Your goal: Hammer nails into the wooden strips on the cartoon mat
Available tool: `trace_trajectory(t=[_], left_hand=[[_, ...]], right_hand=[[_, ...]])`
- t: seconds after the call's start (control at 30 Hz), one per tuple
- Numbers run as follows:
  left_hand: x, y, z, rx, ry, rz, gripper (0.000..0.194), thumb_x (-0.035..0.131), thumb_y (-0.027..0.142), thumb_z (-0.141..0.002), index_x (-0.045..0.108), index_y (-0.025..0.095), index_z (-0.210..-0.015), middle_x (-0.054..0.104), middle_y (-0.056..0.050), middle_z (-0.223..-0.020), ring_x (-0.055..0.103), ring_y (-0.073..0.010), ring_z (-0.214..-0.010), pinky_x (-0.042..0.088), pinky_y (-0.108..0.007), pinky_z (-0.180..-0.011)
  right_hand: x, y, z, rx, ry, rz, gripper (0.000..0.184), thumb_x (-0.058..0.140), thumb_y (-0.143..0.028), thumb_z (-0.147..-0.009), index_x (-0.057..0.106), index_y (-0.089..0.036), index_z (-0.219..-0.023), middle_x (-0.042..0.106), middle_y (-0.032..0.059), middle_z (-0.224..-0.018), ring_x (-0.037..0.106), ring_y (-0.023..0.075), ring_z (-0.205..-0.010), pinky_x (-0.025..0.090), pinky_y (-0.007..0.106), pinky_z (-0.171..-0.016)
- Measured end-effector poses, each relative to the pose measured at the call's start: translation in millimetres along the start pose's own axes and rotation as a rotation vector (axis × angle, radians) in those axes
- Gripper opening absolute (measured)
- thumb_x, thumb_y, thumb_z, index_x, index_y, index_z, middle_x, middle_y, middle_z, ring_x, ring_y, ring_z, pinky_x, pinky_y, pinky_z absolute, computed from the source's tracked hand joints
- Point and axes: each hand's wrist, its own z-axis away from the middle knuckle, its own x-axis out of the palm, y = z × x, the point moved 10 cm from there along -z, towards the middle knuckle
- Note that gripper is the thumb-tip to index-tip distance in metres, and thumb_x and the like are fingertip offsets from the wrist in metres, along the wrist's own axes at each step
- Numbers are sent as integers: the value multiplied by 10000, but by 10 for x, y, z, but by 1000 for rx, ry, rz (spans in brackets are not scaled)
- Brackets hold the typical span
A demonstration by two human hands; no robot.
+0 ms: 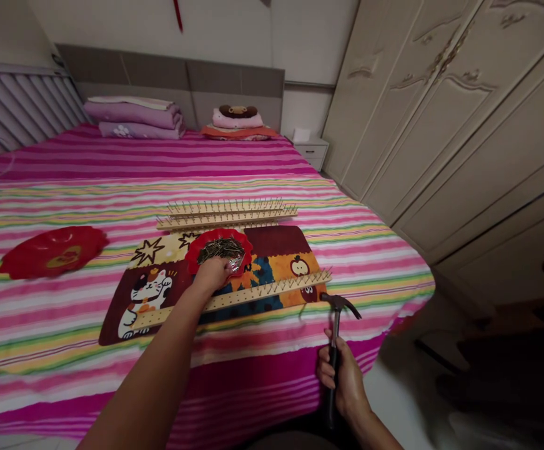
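While over a red dish (218,245) of nails (220,250), left grip (212,275) hidden, no telling whether spread or pinching. Right grip (341,375) wrapped firmly around a claw hammer (335,328).

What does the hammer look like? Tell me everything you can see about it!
The hammer is a claw hammer. Its dark metal head has a blunt striking end on the left and a curved claw on the right. A slim metal shaft runs down into a black, rubbery-looking grip. The right hand wraps around it, holding it nearly upright with the head on top. The head is over the striped bedspread, near a nail-studded wooden strip. I can't tell whether it touches either.
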Motion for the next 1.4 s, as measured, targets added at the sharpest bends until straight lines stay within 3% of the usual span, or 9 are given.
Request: trace_trajectory(t=[0.17,0.37,0.47,0.6,0.77,0.87,1.07,1.4], left_hand=[[-103,-97,46,-20,56,182,172,495,260,-740,653,199,-712,674,-44,-761,583,-159,-686,387,-234,-611],[-221,-351,242,-144,171,827,171,603,329,-616,634,182,-696,592,21,-561,518,-117,-543,380,-227,-550],[-212,-290,381,-154,134,1161,312,656,335,-550,643,161,-809,588,28,-552,505,-100,-518,379,-215,-517],[-105,-136,583,-194,6,1358,324,687,325,-530,670,135,-793,671,-36,-690,562,-106,-597,419,-220,-553],[134,32,755,-238,-97,1410,350,761,289,-469,686,143,-778,672,-14,-660,577,-108,-598,458,-239,-601],[245,73,774,-246,-38,1377,289,748,327,-497,692,149,-717,648,5,-591,542,-94,-551,438,-220,-552],[390,205,710,-243,52,1356,287,707,339,-504,697,155,-724,686,-19,-725,578,-121,-614,470,-235,-559],[401,169,692,-228,175,1113,182,637,337,-585,621,189,-689,627,26,-626,580,-133,-590,469,-244,-537]], right_hand=[[-7,6,-8,11,-8,9,408,615,-468,-710,504,-255,-1041,431,-109,-459,296,27,-282,179,96,-260],[-10,10,-16,13,-15,-13,396,636,-455,-699,506,-253,-1013,445,-108,-454,290,26,-286,185,93,-261],[-5,7,-13,23,-15,-20,362,647,-419,-692,510,-250,-981,450,-107,-451,290,25,-288,182,90,-263],[-4,10,-19,37,-31,-43,329,632,-411,-709,509,-250,-969,451,-104,-453,292,26,-287,184,91,-263],[-19,28,-43,45,-49,-54,326,618,-430,-724,515,-249,-975,443,-103,-450,284,26,-283,179,95,-259],[-15,31,-47,47,-54,-52,333,608,-435,-730,516,-251,-992,441,-102,-448,282,28,-284,178,97,-259],[-2,19,-29,55,-48,-53,340,599,-442,-734,513,-252,-1004,437,-102,-449,287,28,-287,173,95,-261],[1,6,-9,58,-35,-51,343,619,-382,-710,506,-245,-1004,443,-103,-444,276,26,-287,157,96,-269]])
